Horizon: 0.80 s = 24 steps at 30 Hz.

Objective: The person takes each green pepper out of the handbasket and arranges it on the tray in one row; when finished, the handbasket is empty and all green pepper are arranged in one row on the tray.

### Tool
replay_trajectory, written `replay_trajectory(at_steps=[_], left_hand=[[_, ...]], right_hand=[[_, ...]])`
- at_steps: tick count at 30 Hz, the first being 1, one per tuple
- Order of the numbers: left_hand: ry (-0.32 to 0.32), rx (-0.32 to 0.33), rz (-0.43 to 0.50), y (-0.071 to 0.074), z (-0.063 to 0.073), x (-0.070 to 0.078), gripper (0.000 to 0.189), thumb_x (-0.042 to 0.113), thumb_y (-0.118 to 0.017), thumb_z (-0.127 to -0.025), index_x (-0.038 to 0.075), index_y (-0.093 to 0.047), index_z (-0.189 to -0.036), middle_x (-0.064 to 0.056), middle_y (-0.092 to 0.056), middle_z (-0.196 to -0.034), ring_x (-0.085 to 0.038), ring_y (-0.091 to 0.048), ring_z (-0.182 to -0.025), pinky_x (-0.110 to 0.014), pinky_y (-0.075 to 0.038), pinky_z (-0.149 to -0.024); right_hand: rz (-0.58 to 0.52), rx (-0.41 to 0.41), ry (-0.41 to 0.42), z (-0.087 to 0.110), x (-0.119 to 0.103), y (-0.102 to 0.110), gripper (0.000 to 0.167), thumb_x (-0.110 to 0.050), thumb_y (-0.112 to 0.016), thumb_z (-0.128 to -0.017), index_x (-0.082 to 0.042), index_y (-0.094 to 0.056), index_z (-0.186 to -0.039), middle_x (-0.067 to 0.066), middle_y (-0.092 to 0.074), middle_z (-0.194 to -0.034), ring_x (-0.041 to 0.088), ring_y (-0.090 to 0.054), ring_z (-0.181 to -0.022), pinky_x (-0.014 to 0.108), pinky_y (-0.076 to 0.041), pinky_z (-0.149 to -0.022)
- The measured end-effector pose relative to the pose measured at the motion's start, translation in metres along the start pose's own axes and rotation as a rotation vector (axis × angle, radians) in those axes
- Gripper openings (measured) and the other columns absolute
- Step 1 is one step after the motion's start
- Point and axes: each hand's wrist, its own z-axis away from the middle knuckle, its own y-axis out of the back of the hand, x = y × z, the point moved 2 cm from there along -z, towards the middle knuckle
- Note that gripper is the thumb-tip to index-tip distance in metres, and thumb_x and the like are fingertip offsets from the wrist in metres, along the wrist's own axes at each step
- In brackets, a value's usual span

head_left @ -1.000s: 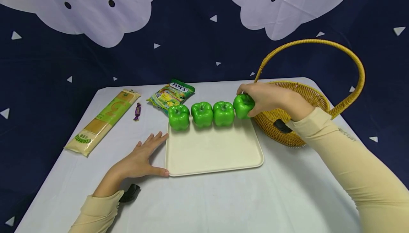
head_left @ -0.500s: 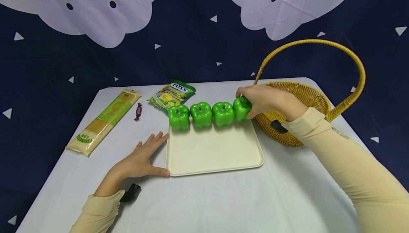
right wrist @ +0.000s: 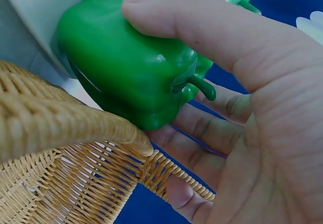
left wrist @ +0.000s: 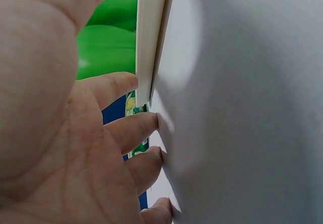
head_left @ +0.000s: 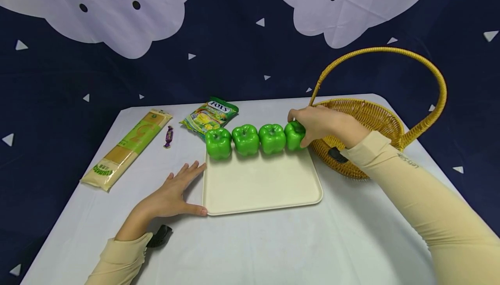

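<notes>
Several green bell peppers (head_left: 245, 140) stand in a row along the far edge of a cream tray (head_left: 261, 185). The rightmost bell pepper (right wrist: 126, 57) sits between the thumb and fingers of my right hand (head_left: 322, 124), at the tray's far right corner, close against its neighbour. In the right wrist view, its stem points toward the palm. My left hand (head_left: 169, 196) is spread at the tray's left side, thumb at the near corner and a fingertip at the left rim; in the left wrist view, the other fingertips (left wrist: 146, 123) rest on the white cloth.
A wicker basket (head_left: 375, 111) with a tall handle stands right of the tray, under the right forearm. Behind the peppers lies a Fox's candy bag (head_left: 211, 115). Farther left are a small purple wrapped candy (head_left: 168, 137) and a long noodle packet (head_left: 126, 150).
My right hand has moved slightly left and toward me with the rightmost bell pepper, which now stands closer in line with the others. The left hand stays in place.
</notes>
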Motion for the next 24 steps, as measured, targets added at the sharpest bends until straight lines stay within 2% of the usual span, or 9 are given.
replay_trajectory(at_steps=[14, 20, 24], left_hand=[[-0.002, -0.007, 0.014, 0.000, 0.002, -0.004, 0.127, 0.054, -0.097, -0.072, 0.014, -0.029, -0.171, -0.027, -0.018, -0.177, -0.059, -0.008, -0.163, -0.088, -0.003, -0.120], [-0.005, -0.004, 0.011, -0.001, 0.001, -0.004, 0.127, 0.055, -0.097, -0.072, 0.014, -0.029, -0.171, -0.027, -0.018, -0.177, -0.059, -0.009, -0.163, -0.088, -0.004, -0.119], [-0.006, -0.005, 0.013, -0.001, 0.002, -0.004, 0.127, 0.055, -0.097, -0.072, 0.014, -0.028, -0.171, -0.026, -0.018, -0.178, -0.059, -0.009, -0.163, -0.088, -0.004, -0.119]], right_hand=[[-0.028, 0.016, 0.015, -0.002, -0.001, -0.005, 0.079, -0.030, -0.097, -0.078, -0.007, -0.059, -0.143, 0.017, -0.071, -0.135, 0.034, -0.067, -0.124, 0.067, -0.046, -0.110], [-0.038, 0.038, 0.010, 0.000, 0.002, -0.007, 0.088, -0.033, -0.097, -0.079, -0.008, -0.055, -0.152, 0.020, -0.064, -0.149, 0.041, -0.060, -0.138, 0.070, -0.043, -0.116], [-0.075, 0.072, 0.000, 0.008, 0.002, -0.004, 0.092, -0.037, -0.094, -0.083, -0.010, -0.050, -0.158, 0.022, -0.057, -0.157, 0.045, -0.052, -0.146, 0.073, -0.039, -0.119]])
